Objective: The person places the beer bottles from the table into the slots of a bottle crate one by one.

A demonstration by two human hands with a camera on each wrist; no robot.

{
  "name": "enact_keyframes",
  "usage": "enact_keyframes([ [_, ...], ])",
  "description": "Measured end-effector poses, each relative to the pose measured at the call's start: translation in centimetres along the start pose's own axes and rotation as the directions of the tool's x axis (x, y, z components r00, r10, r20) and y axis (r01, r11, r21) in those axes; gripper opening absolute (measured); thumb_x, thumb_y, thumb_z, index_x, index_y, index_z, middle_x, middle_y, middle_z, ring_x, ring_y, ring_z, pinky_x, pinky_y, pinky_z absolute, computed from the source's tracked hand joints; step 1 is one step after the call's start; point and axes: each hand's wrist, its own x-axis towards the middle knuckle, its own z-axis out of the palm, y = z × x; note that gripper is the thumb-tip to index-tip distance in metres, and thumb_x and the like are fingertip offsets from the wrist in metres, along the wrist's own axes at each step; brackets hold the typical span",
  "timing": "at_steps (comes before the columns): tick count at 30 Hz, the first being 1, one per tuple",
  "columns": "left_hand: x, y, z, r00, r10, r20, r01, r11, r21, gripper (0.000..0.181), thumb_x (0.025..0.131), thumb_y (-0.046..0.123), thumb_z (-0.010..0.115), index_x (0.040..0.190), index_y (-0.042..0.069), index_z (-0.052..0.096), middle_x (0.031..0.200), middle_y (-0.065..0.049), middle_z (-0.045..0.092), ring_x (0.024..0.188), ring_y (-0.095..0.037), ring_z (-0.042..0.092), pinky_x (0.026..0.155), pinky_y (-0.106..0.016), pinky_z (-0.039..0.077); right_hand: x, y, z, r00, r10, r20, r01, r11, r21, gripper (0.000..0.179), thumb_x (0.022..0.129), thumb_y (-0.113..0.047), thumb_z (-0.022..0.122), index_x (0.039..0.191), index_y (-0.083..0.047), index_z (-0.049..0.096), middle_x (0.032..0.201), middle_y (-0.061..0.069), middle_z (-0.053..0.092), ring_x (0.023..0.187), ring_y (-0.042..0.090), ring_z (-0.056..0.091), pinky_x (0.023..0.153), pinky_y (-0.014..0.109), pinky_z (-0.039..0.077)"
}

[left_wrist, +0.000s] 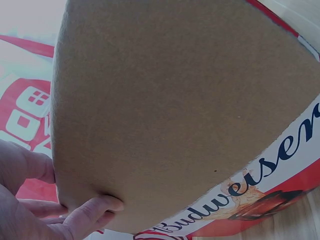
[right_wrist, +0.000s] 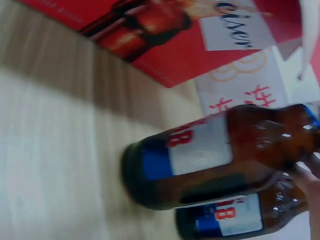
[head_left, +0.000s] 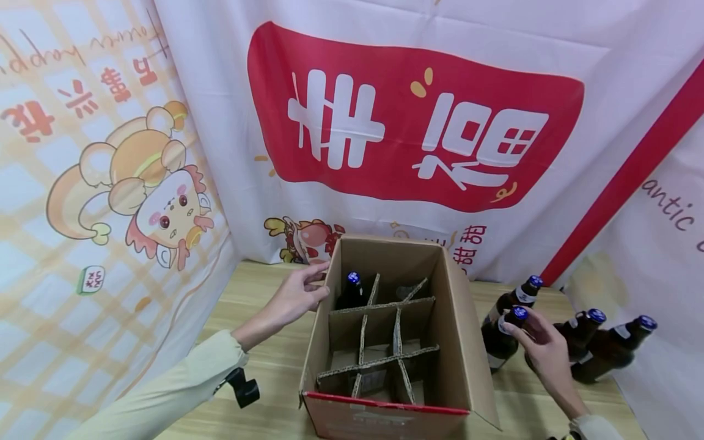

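An uncapped-top cardboard beer box [head_left: 385, 415] with cardboard dividers [head_left: 379, 305] stands on the table. One brown beer bottle [head_left: 352, 293] with a blue cap sits in its far-left compartment. My left hand [head_left: 299, 293] grips the box's left side near the far corner; in the left wrist view its fingers [left_wrist: 95, 207] press the brown cardboard flap [left_wrist: 175, 100]. Right of the box, my right hand [head_left: 541, 345] holds a capped beer bottle [head_left: 500, 342] by the neck. Its white and blue label [right_wrist: 200, 150] shows in the right wrist view, overlapping another bottle [right_wrist: 235, 217].
Close behind the held bottle stands another bottle [head_left: 508, 299]. Two more bottles, one nearer [head_left: 580, 336] and one farther right [head_left: 613, 351], stand beyond my right hand. A flap [head_left: 478, 354] hangs outward along the box's right side. Printed cloth [head_left: 418, 36] hangs behind the wooden table [head_left: 258, 342].
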Motion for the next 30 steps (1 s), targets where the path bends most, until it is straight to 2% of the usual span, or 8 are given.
enact_keyframes([
  [4, 0.1, 0.0, 0.0, 1.0, -0.004, 0.001, 0.004, 1.0, 0.0, 0.063, 0.098, -0.001, 0.061, 0.158, -0.001, 0.04, 0.158, -0.029, 0.044, 0.127, -0.044, 0.064, 0.08, -0.033, 0.067, -0.6, 0.5, 1.5, 0.988, -0.117, -0.096, 0.124, 0.99, 0.072, 0.058, 0.086, 0.016, 0.075, 0.141, 0.006, 0.059, 0.122, -0.006, 0.074, 0.108, -0.003, 0.07, 0.09, 0.009, 0.057],
  [7, 0.2, 0.0, -0.1, 1.0, -0.012, 0.0, 0.012, 1.0, 0.0, 0.063, 0.098, 0.0, 0.061, 0.158, 0.0, 0.041, 0.16, -0.027, 0.043, 0.127, -0.044, 0.063, 0.081, -0.033, 0.067, -0.6, 0.2, 1.8, 0.984, -0.106, -0.144, 0.116, 0.991, 0.067, 0.059, 0.086, 0.013, 0.078, 0.141, 0.003, 0.062, 0.121, -0.006, 0.075, 0.104, -0.004, 0.071, 0.086, 0.009, 0.058],
  [12, 0.2, 0.0, -0.1, 1.0, -0.024, -0.009, 0.025, 0.999, 0.021, 0.064, 0.097, 0.001, 0.063, 0.158, 0.003, 0.042, 0.163, -0.025, 0.04, 0.127, -0.044, 0.063, 0.081, -0.033, 0.067, -0.3, -0.7, 1.4, 0.982, 0.089, -0.169, -0.084, 0.996, 0.035, 0.062, 0.087, -0.006, 0.085, 0.144, -0.007, 0.062, 0.116, -0.018, 0.073, 0.096, -0.011, 0.069, 0.08, 0.005, 0.056],
  [17, 0.4, 0.1, 0.0, 1.0, -0.015, -0.008, 0.016, 0.999, 0.048, 0.063, 0.098, 0.003, 0.064, 0.157, 0.004, 0.044, 0.161, -0.026, 0.041, 0.127, -0.045, 0.063, 0.084, -0.035, 0.067, 0.9, -2.5, 0.4, 0.945, 0.281, -0.169, -0.275, 0.96, 0.057, 0.065, 0.089, -0.026, 0.086, 0.146, -0.008, 0.061, 0.115, -0.017, 0.074, 0.094, -0.016, 0.067, 0.082, 0.002, 0.052],
  [19, 0.4, 0.1, 0.0, 1.0, -0.009, -0.003, 0.01, 0.999, 0.052, 0.062, 0.098, 0.004, 0.064, 0.157, 0.003, 0.044, 0.161, -0.026, 0.041, 0.128, -0.045, 0.063, 0.085, -0.035, 0.067, 1.3, -3.5, -0.2, 0.937, 0.31, -0.158, -0.31, 0.95, 0.028, 0.069, 0.089, -0.032, 0.085, 0.147, -0.007, 0.058, 0.111, -0.022, 0.073, 0.092, -0.019, 0.064, 0.081, -0.001, 0.049],
  [23, 0.3, 0.1, -0.1, 1.0, -0.022, -0.007, 0.022, 0.999, 0.043, 0.062, 0.098, 0.003, 0.063, 0.157, 0.003, 0.044, 0.161, -0.026, 0.041, 0.128, -0.045, 0.063, 0.085, -0.036, 0.067, 1.8, -5.6, -0.9, 0.967, 0.225, -0.122, -0.238, 0.965, -0.106, 0.064, 0.092, -0.036, 0.082, 0.144, -0.005, 0.063, 0.1, -0.025, 0.073, 0.084, -0.019, 0.062, 0.071, 0.001, 0.05],
  [27, 0.1, 0.2, -0.2, 1.0, -0.027, -0.005, 0.027, 0.999, 0.036, 0.062, 0.098, 0.002, 0.063, 0.157, 0.002, 0.044, 0.16, -0.027, 0.042, 0.126, -0.044, 0.064, 0.083, -0.035, 0.067, 1.9, -8.2, -0.9, 0.991, 0.073, -0.11, -0.094, 0.975, -0.202, 0.059, 0.094, -0.029, 0.081, 0.141, 0.002, 0.063, 0.112, 0.01, 0.078, 0.078, -0.021, 0.059, 0.064, 0.002, 0.052],
  [30, 0.1, 0.2, -0.3, 1.0, -0.022, 0.002, 0.022, 0.999, 0.039, 0.062, 0.099, 0.002, 0.063, 0.157, 0.002, 0.044, 0.159, -0.028, 0.043, 0.125, -0.044, 0.065, 0.083, -0.035, 0.067, 2.1, -10.0, -1.5, 0.996, 0.023, -0.09, -0.043, 0.972, -0.231, 0.065, 0.095, -0.027, 0.079, 0.146, 0.006, 0.055, 0.124, 0.031, 0.068, 0.08, -0.023, 0.058, 0.067, 0.0, 0.051],
])
